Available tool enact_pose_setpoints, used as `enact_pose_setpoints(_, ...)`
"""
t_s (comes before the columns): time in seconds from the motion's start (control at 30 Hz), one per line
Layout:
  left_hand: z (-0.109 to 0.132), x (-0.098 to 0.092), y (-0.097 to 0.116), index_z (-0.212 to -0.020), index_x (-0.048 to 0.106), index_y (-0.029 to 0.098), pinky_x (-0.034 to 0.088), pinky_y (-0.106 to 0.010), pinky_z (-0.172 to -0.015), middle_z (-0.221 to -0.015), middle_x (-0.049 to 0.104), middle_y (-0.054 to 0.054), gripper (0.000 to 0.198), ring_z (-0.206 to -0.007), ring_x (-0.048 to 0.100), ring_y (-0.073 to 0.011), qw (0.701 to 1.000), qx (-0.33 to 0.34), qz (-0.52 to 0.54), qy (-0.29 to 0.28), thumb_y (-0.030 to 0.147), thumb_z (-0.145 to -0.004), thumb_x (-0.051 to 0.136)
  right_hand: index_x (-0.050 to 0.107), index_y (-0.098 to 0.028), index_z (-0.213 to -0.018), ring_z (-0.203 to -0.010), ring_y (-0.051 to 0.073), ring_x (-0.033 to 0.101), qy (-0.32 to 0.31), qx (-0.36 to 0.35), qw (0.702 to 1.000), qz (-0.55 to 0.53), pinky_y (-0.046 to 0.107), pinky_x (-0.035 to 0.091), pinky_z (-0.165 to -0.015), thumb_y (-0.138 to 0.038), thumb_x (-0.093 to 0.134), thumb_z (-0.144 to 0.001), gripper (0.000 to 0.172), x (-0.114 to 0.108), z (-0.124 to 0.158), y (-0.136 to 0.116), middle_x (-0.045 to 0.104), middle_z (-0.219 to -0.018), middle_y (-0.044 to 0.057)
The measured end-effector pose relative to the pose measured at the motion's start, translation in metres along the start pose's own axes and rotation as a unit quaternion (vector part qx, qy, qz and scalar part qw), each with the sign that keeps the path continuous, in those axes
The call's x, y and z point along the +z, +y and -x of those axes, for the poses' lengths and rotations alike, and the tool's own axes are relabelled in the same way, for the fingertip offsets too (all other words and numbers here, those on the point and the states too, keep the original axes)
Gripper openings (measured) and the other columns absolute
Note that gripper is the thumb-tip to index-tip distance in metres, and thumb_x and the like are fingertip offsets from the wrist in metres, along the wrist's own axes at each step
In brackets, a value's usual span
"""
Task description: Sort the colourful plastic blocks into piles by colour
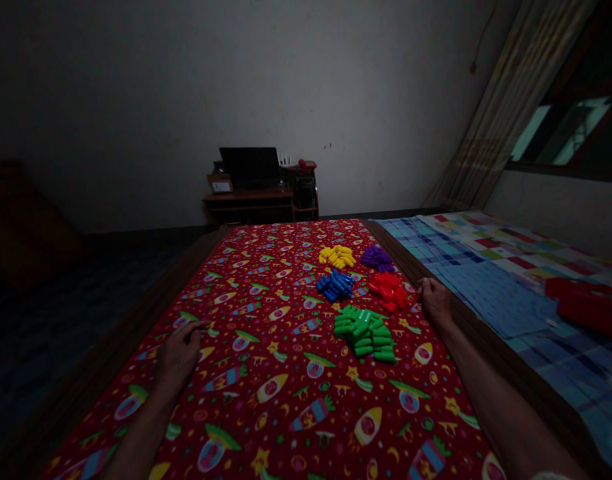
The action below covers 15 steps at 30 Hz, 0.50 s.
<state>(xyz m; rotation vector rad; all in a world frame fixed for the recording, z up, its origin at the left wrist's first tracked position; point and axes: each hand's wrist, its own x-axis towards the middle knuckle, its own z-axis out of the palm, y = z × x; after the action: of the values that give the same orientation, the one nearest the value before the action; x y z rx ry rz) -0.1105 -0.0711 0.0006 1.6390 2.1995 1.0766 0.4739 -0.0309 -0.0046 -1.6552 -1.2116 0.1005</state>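
Note:
My left hand [180, 350] rests on the red patterned cloth [286, 427], holding nothing, with its fingers loosely stretched and the thumb apart. At the cloth's right edge my right hand [436, 301] lies with its fingers curled in, and no object shows in it. Just left of it is a pile of red small cylinders [389, 291]. Nearer to me lies the green pile [365, 332], the largest. Blue cylinders [336, 285] are heaped left of the red ones. Farther back are a yellow pile [337, 256] and a purple pile [376, 258]. Neither hand touches a pile.
Beyond the cloth's far end a black monitor [251, 167] stands on a wooden desk [251, 197], with a red telephone [307, 164] beside it. To the right lies a checked bedspread [486, 267] with a red garment [591, 307]. A curtain [506, 100] hangs beside the window.

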Motion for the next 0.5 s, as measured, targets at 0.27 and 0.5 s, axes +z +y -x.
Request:
enact_pose_setpoints(0.27,0.0003,-0.0004,0.0013,-0.084,0.069,0.021,0.053,-0.029,-0.072,-0.079,0.073,-0.004,0.031,-0.079,0.068,-0.0226,1.000,0.017,-0.015,0.011,0.035,-0.071,0.044,0.060,-0.019,-0.067,-0.054,0.018,0.055,-0.010,0.004,1.000,-0.009,0.030,0.041,-0.058,-0.058,0.037,-0.078,0.046,0.0044,-0.0019,0.0032,0.060,-0.056,0.004)
enact_pose_setpoints(0.5,-0.0012,0.0018,0.0007,-0.084,0.069,0.020,0.053,-0.032,-0.074,-0.081,0.073,-0.005,0.033,-0.081,0.068,-0.0244,1.000,0.004,-0.015,0.010,0.034,-0.071,0.043,0.061,-0.019,-0.070,-0.055,0.019,0.056,-0.011,-0.012,1.000,0.001,0.031,0.041,-0.059,-0.055,0.034,-0.078,0.046,0.0049,-0.0023,0.0059,0.062,-0.059,0.006)
